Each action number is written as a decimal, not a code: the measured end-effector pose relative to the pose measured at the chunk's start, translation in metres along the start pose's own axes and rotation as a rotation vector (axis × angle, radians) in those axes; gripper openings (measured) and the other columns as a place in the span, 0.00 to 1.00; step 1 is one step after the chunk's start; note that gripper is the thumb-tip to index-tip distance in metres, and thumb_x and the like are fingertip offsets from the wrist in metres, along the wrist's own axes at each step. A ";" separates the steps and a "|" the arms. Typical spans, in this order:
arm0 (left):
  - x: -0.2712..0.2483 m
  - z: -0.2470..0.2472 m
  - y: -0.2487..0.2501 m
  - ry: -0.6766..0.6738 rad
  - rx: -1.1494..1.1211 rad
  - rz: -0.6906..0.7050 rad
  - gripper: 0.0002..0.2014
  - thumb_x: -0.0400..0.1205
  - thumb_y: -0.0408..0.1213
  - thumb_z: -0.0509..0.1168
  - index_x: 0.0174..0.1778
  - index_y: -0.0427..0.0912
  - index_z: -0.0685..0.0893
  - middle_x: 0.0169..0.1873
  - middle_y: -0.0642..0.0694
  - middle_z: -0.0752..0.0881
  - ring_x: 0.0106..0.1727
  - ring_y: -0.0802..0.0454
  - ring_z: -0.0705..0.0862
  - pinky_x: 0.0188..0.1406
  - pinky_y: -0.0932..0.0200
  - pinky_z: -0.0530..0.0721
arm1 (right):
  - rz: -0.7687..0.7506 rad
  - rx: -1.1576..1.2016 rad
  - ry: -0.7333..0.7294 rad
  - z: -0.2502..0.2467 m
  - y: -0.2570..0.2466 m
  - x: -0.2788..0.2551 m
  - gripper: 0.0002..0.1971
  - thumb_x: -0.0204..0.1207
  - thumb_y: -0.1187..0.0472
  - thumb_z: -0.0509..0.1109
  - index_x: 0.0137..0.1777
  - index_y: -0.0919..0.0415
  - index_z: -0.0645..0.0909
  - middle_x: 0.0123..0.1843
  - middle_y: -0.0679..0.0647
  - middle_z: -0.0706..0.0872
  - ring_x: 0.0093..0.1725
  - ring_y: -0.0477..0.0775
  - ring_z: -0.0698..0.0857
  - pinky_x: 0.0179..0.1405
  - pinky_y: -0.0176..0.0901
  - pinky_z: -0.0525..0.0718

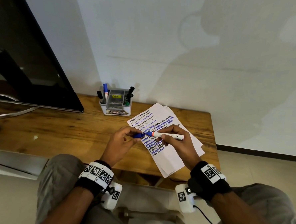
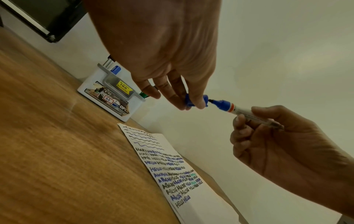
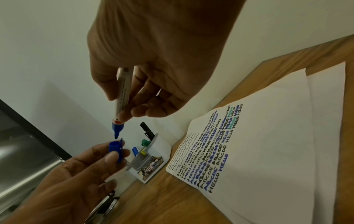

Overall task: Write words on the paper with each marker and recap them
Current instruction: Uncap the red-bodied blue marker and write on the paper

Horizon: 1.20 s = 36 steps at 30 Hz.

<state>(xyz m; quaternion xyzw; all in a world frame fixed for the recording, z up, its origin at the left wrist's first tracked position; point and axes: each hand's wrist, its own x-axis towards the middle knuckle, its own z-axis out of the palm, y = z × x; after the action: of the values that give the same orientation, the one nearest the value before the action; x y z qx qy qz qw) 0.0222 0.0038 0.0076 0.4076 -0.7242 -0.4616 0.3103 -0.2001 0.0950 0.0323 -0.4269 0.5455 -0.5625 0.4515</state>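
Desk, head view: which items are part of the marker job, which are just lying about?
In the job:
- blue marker, held by right hand
- blue cap, pinched by left hand, off the tip
- paper, written on
- organiser holding the other markers

Lying about:
- monitor on the desk

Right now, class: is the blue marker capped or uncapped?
Uncapped. The right hand holds the marker with its tip bare; the left hand pinches the cap just clear of the tip.
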 end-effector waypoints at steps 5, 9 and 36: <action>0.000 0.001 0.001 -0.013 0.005 0.058 0.14 0.76 0.33 0.76 0.56 0.50 0.89 0.53 0.58 0.86 0.54 0.59 0.85 0.48 0.67 0.78 | 0.011 -0.032 0.004 0.001 0.004 0.000 0.07 0.80 0.67 0.76 0.56 0.66 0.88 0.55 0.58 0.93 0.55 0.57 0.92 0.49 0.43 0.87; 0.001 0.000 0.000 -0.015 0.012 0.103 0.13 0.77 0.32 0.76 0.56 0.47 0.89 0.52 0.55 0.85 0.52 0.60 0.84 0.46 0.74 0.76 | 0.029 -0.042 -0.024 0.000 0.003 0.001 0.07 0.79 0.67 0.77 0.55 0.62 0.90 0.55 0.56 0.94 0.55 0.58 0.92 0.49 0.42 0.88; 0.008 -0.017 -0.011 -0.023 -0.303 -0.003 0.11 0.77 0.25 0.73 0.50 0.45 0.91 0.47 0.47 0.93 0.45 0.52 0.89 0.48 0.57 0.89 | 0.261 -0.369 -0.389 0.030 -0.011 0.029 0.11 0.89 0.57 0.65 0.51 0.63 0.85 0.37 0.57 0.89 0.31 0.45 0.82 0.31 0.30 0.77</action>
<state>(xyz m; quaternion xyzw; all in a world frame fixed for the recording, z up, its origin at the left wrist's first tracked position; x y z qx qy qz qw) 0.0358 -0.0131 0.0040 0.3521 -0.6492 -0.5706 0.3593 -0.1785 0.0595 0.0443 -0.5277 0.5923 -0.2985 0.5307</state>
